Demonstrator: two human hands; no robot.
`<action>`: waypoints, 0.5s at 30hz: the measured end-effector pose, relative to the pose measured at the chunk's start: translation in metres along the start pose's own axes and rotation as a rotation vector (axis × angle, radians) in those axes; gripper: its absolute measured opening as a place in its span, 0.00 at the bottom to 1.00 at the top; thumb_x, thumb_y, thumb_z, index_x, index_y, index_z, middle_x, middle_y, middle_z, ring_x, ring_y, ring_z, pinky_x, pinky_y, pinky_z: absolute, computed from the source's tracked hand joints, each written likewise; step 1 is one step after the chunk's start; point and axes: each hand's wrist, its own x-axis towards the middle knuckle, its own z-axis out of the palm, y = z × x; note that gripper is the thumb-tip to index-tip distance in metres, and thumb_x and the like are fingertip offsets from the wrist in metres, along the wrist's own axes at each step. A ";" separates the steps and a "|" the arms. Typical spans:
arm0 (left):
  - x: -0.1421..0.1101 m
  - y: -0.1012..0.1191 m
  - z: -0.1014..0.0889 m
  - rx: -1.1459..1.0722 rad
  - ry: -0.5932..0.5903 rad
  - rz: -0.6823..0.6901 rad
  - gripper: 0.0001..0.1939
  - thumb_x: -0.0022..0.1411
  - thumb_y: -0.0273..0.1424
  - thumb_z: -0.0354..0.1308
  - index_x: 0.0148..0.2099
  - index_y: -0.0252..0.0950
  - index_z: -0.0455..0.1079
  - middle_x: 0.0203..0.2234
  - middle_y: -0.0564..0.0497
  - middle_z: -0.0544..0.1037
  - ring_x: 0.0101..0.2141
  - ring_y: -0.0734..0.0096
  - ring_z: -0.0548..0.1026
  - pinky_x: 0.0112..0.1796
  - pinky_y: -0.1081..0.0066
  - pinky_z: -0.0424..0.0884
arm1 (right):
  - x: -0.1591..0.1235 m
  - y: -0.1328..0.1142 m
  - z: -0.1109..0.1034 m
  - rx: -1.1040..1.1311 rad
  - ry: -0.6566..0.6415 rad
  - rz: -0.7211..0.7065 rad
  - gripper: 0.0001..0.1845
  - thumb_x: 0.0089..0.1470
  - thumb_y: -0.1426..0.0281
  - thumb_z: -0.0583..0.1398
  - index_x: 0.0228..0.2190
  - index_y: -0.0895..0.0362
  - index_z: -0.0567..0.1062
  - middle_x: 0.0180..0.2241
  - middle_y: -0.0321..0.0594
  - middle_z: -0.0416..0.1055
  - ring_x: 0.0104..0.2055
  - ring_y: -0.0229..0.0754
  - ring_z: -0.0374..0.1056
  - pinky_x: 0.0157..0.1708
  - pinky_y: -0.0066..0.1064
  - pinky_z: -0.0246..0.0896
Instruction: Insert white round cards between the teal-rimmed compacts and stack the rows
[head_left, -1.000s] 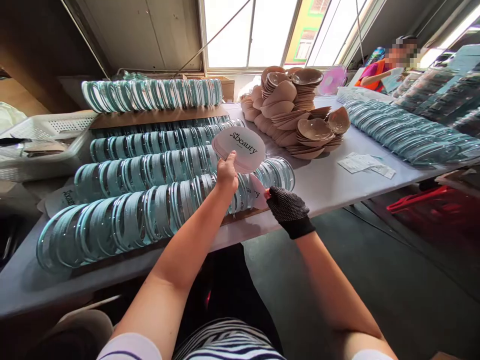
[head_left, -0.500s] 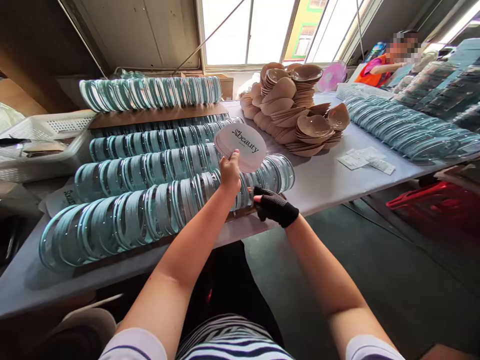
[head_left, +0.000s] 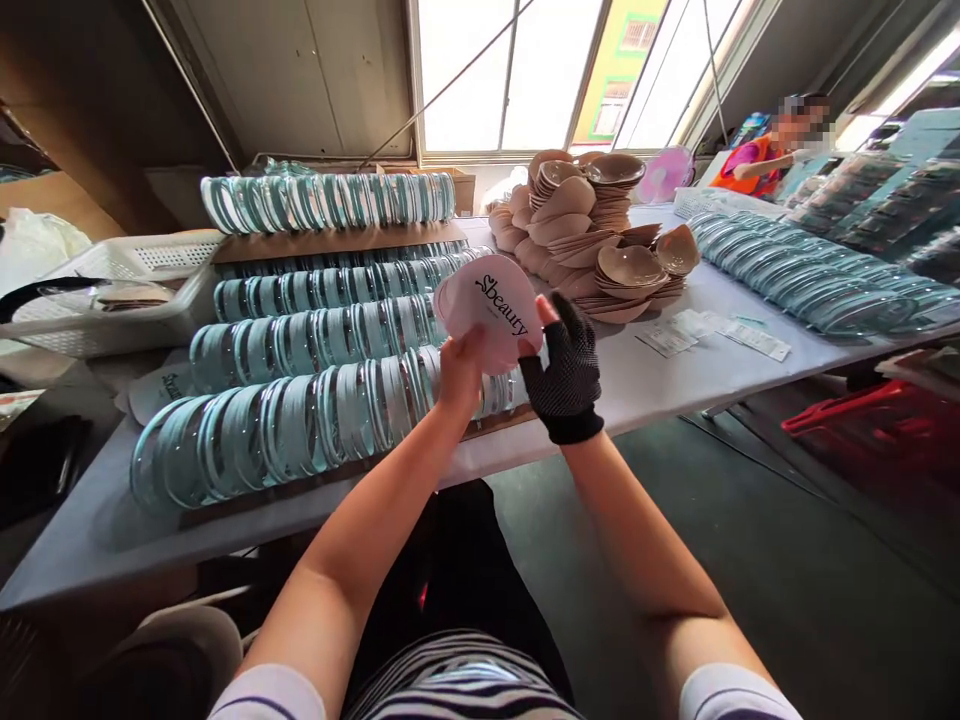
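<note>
A stack of pale oval cards (head_left: 491, 285) printed with dark "beauty" lettering is held up over the front row of clear cases. My bare left hand (head_left: 461, 370) grips its lower left edge, thumb across the front. At the right edge is my right hand (head_left: 562, 365) in a black fingerless glove, its thumb against the card edge and its fingers curled beside it; the far side of that grip is hidden. Below and behind the cards, round clear plastic cases (head_left: 292, 425) with teal-tinted rims stand on edge in long rows.
Beige moulded cups (head_left: 562, 215) are heaped behind my right hand on the white-covered table (head_left: 622, 390). Small paper labels (head_left: 667, 335) lie nearby. A white basket (head_left: 165, 300) stands left. More cases (head_left: 787, 270) line the right side, where a person in an orange vest (head_left: 754, 170) works.
My right hand has risen from the front row of cases to the right edge of the cards. My left hand keeps the cards, now slightly lower. The view has shifted slightly.
</note>
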 end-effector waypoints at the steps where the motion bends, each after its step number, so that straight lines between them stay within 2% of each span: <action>1: -0.002 0.002 -0.001 -0.012 -0.014 -0.026 0.06 0.56 0.32 0.63 0.34 0.34 0.76 0.29 0.51 0.80 0.34 0.67 0.78 0.41 0.67 0.72 | -0.004 -0.005 0.002 0.044 -0.016 0.050 0.27 0.58 0.60 0.52 0.54 0.61 0.70 0.54 0.53 0.70 0.55 0.51 0.67 0.52 0.42 0.65; 3: -0.002 0.010 -0.002 -0.057 -0.038 -0.054 0.05 0.57 0.31 0.62 0.35 0.35 0.76 0.30 0.51 0.81 0.36 0.67 0.79 0.43 0.67 0.72 | -0.011 -0.008 -0.001 0.143 -0.001 0.237 0.25 0.58 0.58 0.51 0.48 0.61 0.74 0.42 0.52 0.76 0.42 0.49 0.73 0.41 0.38 0.70; 4: 0.000 0.014 -0.001 -0.081 -0.030 -0.059 0.05 0.57 0.31 0.62 0.36 0.35 0.76 0.32 0.51 0.81 0.38 0.67 0.79 0.44 0.66 0.73 | -0.014 -0.007 -0.006 0.163 0.050 0.333 0.25 0.58 0.57 0.51 0.46 0.61 0.75 0.39 0.51 0.77 0.38 0.48 0.73 0.37 0.37 0.70; 5: 0.004 0.020 0.000 -0.105 -0.001 -0.062 0.05 0.58 0.30 0.61 0.38 0.36 0.75 0.33 0.51 0.81 0.40 0.67 0.79 0.46 0.66 0.73 | -0.019 -0.004 -0.015 0.154 0.116 0.402 0.25 0.58 0.56 0.52 0.44 0.62 0.76 0.38 0.52 0.77 0.37 0.49 0.73 0.36 0.37 0.70; 7: 0.017 0.031 0.001 -0.151 0.102 -0.072 0.06 0.59 0.28 0.61 0.40 0.36 0.74 0.36 0.50 0.82 0.44 0.67 0.78 0.48 0.66 0.73 | -0.037 0.002 -0.036 0.072 0.164 0.414 0.26 0.57 0.54 0.53 0.41 0.62 0.78 0.37 0.53 0.77 0.38 0.50 0.73 0.35 0.37 0.69; 8: 0.024 0.036 0.000 -0.175 0.157 -0.084 0.06 0.59 0.27 0.60 0.41 0.37 0.73 0.38 0.49 0.82 0.45 0.67 0.78 0.49 0.65 0.73 | -0.049 0.003 -0.046 0.010 0.121 0.388 0.26 0.57 0.53 0.52 0.41 0.61 0.78 0.35 0.54 0.77 0.37 0.51 0.74 0.34 0.37 0.68; 11: 0.044 0.041 -0.003 -0.229 0.236 -0.152 0.10 0.61 0.24 0.59 0.45 0.37 0.72 0.44 0.48 0.81 0.49 0.67 0.77 0.52 0.62 0.72 | -0.093 0.000 -0.062 -0.193 -0.147 0.292 0.27 0.60 0.55 0.49 0.43 0.60 0.79 0.30 0.51 0.78 0.30 0.50 0.73 0.28 0.34 0.64; 13: 0.050 0.039 -0.006 -0.242 0.247 -0.187 0.10 0.61 0.23 0.59 0.46 0.36 0.71 0.44 0.48 0.80 0.49 0.67 0.77 0.53 0.61 0.72 | -0.113 -0.006 -0.058 -0.296 -0.269 0.246 0.26 0.62 0.58 0.47 0.46 0.58 0.78 0.29 0.49 0.78 0.27 0.48 0.73 0.26 0.33 0.62; 15: 0.052 0.035 -0.008 -0.249 0.253 -0.176 0.10 0.60 0.23 0.59 0.45 0.36 0.72 0.44 0.47 0.80 0.49 0.67 0.77 0.53 0.62 0.71 | -0.119 -0.012 -0.047 -0.334 -0.368 0.187 0.25 0.63 0.60 0.46 0.48 0.57 0.77 0.32 0.48 0.78 0.28 0.47 0.73 0.27 0.32 0.62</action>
